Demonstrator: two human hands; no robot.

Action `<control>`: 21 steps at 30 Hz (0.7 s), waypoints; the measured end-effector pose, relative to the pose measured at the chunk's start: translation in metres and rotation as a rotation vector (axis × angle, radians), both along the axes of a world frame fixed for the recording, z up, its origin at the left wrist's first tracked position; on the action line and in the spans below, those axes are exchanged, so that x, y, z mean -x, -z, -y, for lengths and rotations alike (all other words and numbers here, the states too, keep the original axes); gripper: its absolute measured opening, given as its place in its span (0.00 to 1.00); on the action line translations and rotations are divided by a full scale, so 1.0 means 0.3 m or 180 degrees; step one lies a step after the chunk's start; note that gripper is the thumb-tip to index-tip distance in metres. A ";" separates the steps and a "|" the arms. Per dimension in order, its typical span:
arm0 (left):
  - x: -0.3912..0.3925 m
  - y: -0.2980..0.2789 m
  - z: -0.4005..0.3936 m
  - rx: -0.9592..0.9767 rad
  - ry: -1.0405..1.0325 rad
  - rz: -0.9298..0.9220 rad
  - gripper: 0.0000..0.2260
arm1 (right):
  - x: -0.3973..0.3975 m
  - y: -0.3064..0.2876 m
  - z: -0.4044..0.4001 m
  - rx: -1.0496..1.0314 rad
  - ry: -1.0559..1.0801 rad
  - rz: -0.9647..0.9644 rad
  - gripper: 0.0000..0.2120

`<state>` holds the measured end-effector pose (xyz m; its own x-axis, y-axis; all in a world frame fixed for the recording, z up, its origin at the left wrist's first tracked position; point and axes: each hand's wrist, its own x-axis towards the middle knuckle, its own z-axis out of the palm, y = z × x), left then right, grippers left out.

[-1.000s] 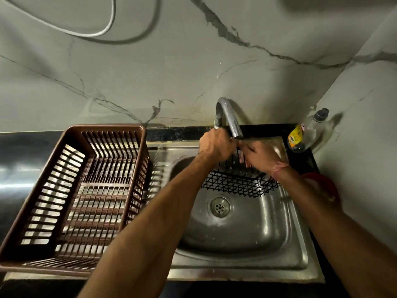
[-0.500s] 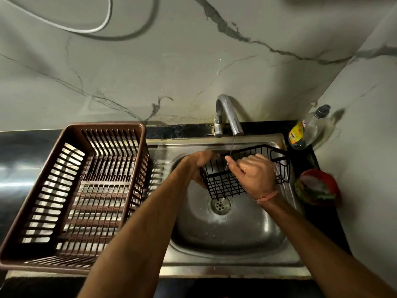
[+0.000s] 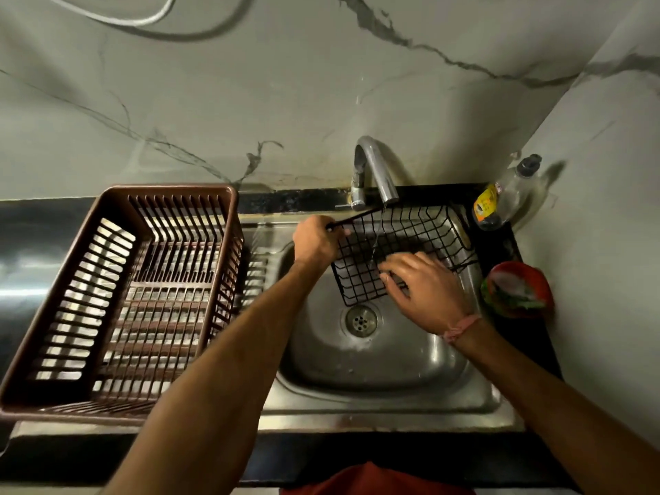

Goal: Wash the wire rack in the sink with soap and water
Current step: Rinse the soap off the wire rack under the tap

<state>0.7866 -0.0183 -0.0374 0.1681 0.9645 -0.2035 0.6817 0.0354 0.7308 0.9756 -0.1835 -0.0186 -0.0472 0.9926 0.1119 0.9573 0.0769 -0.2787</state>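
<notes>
So we've got the black wire rack (image 3: pixel 403 251) held over the steel sink (image 3: pixel 375 355), right under the tap (image 3: pixel 373 169), with a thin stream of water running down through its mesh. Our left hand (image 3: pixel 316 241) has its fingers curled round the rack's top rim at the 9 o'clock corner, so the whole rack stretches away from that grip toward 3 o'clock. It sits tilted, open side facing us, far edge up by the back of the sink.

Our right hand (image 3: pixel 419 287) is on the mesh at the rack's 6 o'clock side. Fingers are spread and fairly straight, resting flat on the wires rather than wrapped round anything. There's a pink thread band on that wrist.

The drain (image 3: pixel 360 319) is just below the rack's lower corner.

Other stuff: a brown plastic dish basket (image 3: pixel 118 298) sits on the counter at 9 o'clock from the sink. A dish soap bottle (image 3: pixel 503 201) leans in the corner at about 2 o'clock, and a red bowl (image 3: pixel 518 291) with something green in it sits at 3 o'clock.
</notes>
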 end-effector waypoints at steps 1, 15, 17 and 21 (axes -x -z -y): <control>-0.007 -0.001 0.015 -0.0132 0.0017 -0.0065 0.09 | 0.006 0.008 -0.006 0.0318 0.0225 0.0022 0.23; -0.065 -0.053 0.041 -0.0620 0.0063 -0.0284 0.08 | 0.203 0.079 -0.183 0.1875 -0.0199 -0.0125 0.35; -0.021 -0.048 0.040 -0.0564 0.0104 -0.0301 0.07 | 0.149 0.080 -0.164 0.1913 -0.0789 -0.0036 0.33; 0.042 -0.060 0.039 -0.0605 0.0154 -0.0140 0.06 | -0.009 0.086 -0.138 0.1690 -0.0698 0.0220 0.36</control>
